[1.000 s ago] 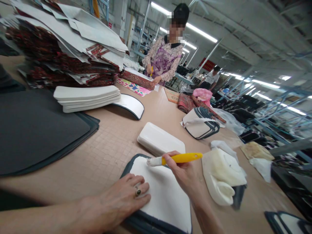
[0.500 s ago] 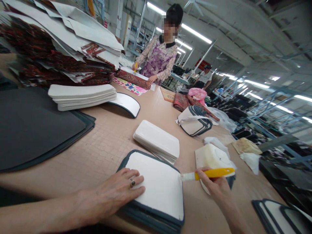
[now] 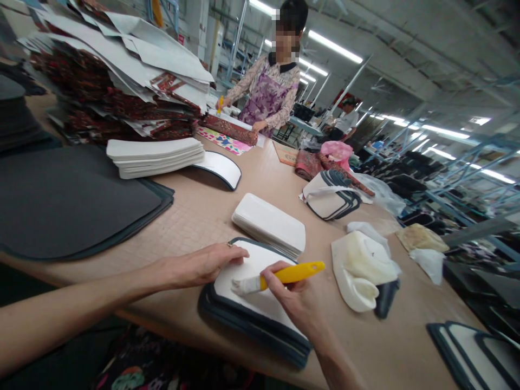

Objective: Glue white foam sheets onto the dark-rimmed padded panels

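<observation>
Right hand (image 3: 294, 295) covers part of the white panel (image 3: 255, 309), so I can't see that whole side of it. The thumb on the left hand (image 3: 227, 260) is hard to make out too. Its fingers are bent down over the panel's far-left corner, but no idea if they're pinching the edge or just pressing. Right hand's easy: fingers wrapped round a brush (image 3: 300, 272), yellow handle pointing off to the right, pale bristles down on the panel between the two hands. The bristle tips kinda blend into the white, so can't tell how wet they are.

The panel itself is white on the face with a dark bluish border and rounded corners. It sits right under both hands, on top of a stack of dark-edged pieces (image 3: 244, 330). Couldn't count those, the edges run together.

Just beyond the hands there's a neat pile of white pads (image 3: 268, 222). Right of the right hand, a whitish plastic jug (image 3: 361, 260) partly hides something dark. Further right and nearer, some more bordered panels (image 3: 467, 357), partly cut off. Big dark sheets (image 3: 73, 200) left of the left hand run out of view as well.
</observation>
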A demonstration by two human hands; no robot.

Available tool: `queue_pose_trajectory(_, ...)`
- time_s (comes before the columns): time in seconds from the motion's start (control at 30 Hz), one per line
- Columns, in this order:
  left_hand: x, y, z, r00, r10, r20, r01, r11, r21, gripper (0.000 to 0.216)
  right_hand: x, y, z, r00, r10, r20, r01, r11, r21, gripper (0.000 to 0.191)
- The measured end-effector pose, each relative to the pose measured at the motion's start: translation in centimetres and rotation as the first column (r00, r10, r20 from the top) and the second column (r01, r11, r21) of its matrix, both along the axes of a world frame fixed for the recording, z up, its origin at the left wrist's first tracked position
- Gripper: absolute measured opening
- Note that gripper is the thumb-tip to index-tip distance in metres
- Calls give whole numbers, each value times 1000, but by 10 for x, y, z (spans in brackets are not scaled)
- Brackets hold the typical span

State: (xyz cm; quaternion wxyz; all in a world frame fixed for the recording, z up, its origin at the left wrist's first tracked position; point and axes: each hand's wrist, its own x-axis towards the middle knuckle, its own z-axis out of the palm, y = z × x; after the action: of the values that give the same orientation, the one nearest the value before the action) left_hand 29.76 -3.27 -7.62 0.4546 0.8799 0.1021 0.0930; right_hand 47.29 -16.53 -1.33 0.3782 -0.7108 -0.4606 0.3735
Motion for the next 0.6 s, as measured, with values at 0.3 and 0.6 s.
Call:
queue_pose_trajectory(0.3,4,-2,17,999,9,-53,-6,999,53,36,96,-115,9,816,-506,279,506,859,79,24)
queue_pose_trajectory(0.6,71,89,8,981,183,67,-195,908,371,43,113,-17,7,958,-279,-62,284,907,310,44)
